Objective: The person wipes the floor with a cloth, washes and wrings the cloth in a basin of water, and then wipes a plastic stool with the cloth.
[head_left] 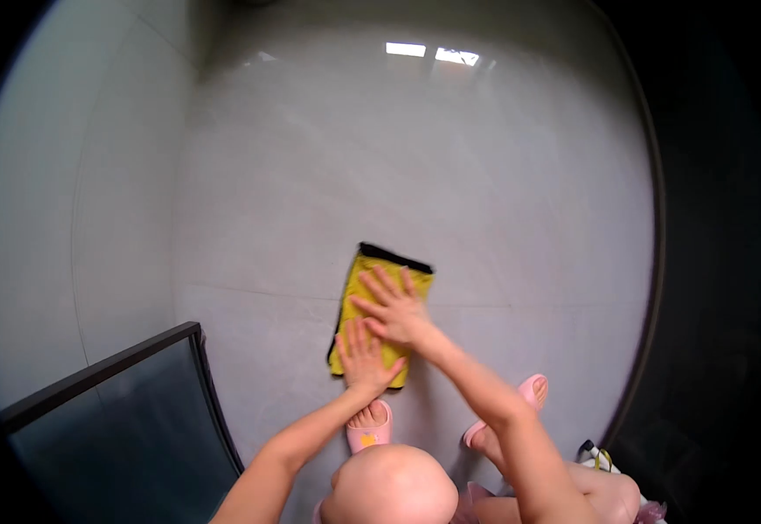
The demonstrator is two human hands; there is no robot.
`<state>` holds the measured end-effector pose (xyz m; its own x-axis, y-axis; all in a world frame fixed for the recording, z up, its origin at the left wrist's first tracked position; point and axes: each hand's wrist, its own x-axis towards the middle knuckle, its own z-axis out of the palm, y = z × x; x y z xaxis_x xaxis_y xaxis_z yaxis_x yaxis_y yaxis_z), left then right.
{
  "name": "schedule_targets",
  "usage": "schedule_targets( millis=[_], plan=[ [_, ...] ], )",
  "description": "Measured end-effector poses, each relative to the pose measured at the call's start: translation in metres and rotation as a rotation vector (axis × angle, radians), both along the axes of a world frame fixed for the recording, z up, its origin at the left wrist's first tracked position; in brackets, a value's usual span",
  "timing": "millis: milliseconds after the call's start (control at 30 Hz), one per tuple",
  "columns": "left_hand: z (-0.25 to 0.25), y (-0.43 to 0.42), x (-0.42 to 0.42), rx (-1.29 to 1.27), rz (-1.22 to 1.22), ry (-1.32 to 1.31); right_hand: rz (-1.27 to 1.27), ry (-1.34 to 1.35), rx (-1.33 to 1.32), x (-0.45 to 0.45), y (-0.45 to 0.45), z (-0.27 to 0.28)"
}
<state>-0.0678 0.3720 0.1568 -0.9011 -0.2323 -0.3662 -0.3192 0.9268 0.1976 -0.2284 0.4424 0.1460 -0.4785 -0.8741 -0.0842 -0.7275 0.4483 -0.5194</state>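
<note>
A yellow cloth (387, 351) with black edging lies flat on the grey tiled floor, in front of my feet. My right hand (395, 310) presses flat on its upper middle part, fingers spread. Lower down and to the left, my left hand (365, 362) also rests flat on the cloth, its thumb pointing right. The fingertips of the left hand are close to the right hand; whether they touch I cannot tell. Neither hand grips the cloth.
Pink slippers (368, 428) are on my feet just below the cloth. A dark-framed panel (118, 428) stands at lower left, beside a pale wall (127, 192). A dark edge (657, 201) bounds the floor on the right. White and black items (599, 456) sit at lower right.
</note>
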Motion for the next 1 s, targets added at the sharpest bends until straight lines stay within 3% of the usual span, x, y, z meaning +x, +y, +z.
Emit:
schedule_targets(
  millis=[200, 367, 600, 667, 700, 733, 800, 900, 1000],
  plan=[
    [0.004, 0.098, -0.093, 0.247, -0.299, 0.125, -0.296, 0.2, 0.269, -0.055, 0.142, 0.027],
    [0.01, 0.096, -0.096, 0.2, -0.401, 0.167, -0.489, 0.122, 0.226, -0.052, 0.147, 0.03],
    [0.018, 0.002, 0.01, 0.098, -0.215, 0.061, -0.167, 0.066, 0.027, 0.031, 0.04, 0.017],
    [0.024, -0.004, 0.034, 0.031, -0.126, 0.009, 0.11, 0.145, -0.069, 0.04, 0.001, 0.018],
    [0.025, -0.005, 0.042, 0.001, 0.044, 0.017, 0.124, 0.14, -0.082, 0.041, -0.022, 0.015],
    [0.025, -0.006, 0.047, -0.03, 0.212, 0.026, 0.338, 0.112, -0.188, 0.038, -0.047, 0.008],
    [0.014, 0.0, 0.045, -0.122, 0.298, 0.035, 0.672, 0.033, -0.299, 0.031, -0.091, 0.003],
    [0.013, 0.021, 0.016, -0.274, 0.557, 0.001, 0.742, 0.028, -0.398, 0.017, -0.108, 0.003],
    [0.013, 0.003, 0.004, -0.221, 0.523, 0.026, 0.448, -0.014, -0.314, 0.016, -0.118, 0.003]
  ],
)
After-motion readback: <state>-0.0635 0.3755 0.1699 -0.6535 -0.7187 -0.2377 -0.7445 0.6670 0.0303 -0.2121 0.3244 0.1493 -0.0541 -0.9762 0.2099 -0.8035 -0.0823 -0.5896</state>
